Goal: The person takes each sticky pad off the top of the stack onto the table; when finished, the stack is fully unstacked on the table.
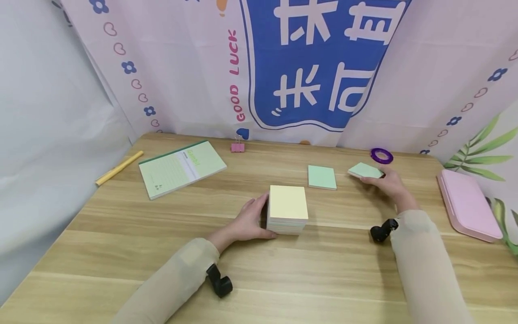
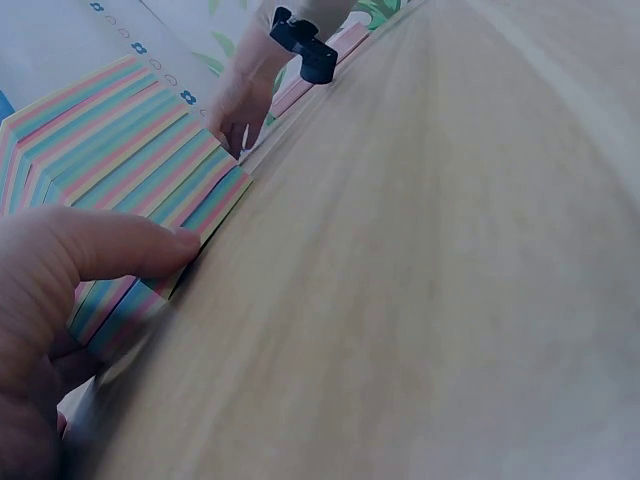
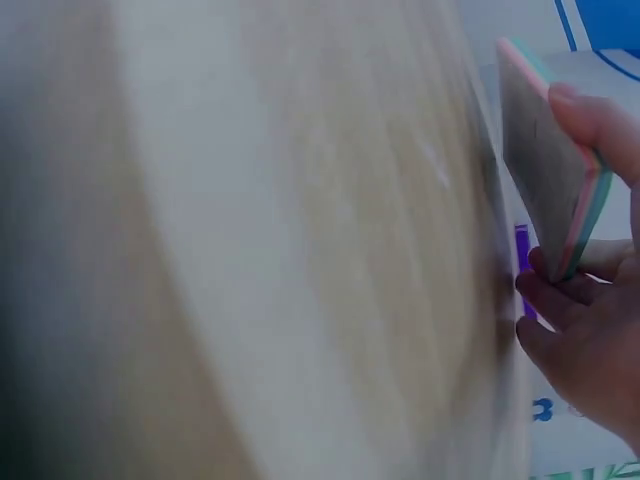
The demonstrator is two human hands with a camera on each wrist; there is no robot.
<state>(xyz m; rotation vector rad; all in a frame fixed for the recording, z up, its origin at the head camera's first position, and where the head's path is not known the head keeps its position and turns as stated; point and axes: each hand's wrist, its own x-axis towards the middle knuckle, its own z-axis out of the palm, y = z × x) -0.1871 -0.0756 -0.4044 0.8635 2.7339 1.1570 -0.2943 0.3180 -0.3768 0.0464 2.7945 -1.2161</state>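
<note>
The yellow-topped stack of note paper (image 1: 288, 202) stands on the wooden table (image 1: 323, 274), its sides striped in pastel colours. The left hand (image 1: 248, 220) grips its near left corner, thumb set apart from the fingers, the thumb along the near face and the fingers against the left face. To the right of the stack and farther back, the right hand (image 1: 389, 183) pinches a pale green pad (image 1: 363, 170) between thumb and fingers, tilted and raised off the wood. Another green pad (image 1: 321, 177) lies flat just beyond the stack, to its right. Left of the stack and farther back lies a notebook (image 1: 182, 170).
</note>
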